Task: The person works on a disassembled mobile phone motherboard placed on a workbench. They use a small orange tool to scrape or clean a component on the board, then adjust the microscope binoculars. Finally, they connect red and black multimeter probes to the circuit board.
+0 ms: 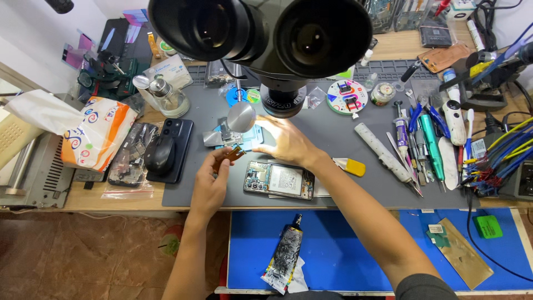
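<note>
My left hand [211, 180] pinches a thin brown flex strip [235, 153] between thumb and fingers, just left of an opened phone [279, 180] that lies face down with its insides showing on the grey work mat [344, 183]. My right hand [286, 141] rests open beyond the phone, under the microscope [261, 33], fingers spread near a small blue part and a metal holder with a round disc [241, 118]. No tool is in that hand.
A black mouse on a dark phone [166, 151] sits left of the mat, beside an orange-white bag [97, 136]. Tweezers, screwdrivers and tubes [427, 144] crowd the right side. A squeezed glue tube [284, 253] lies on the blue lower shelf [355, 250].
</note>
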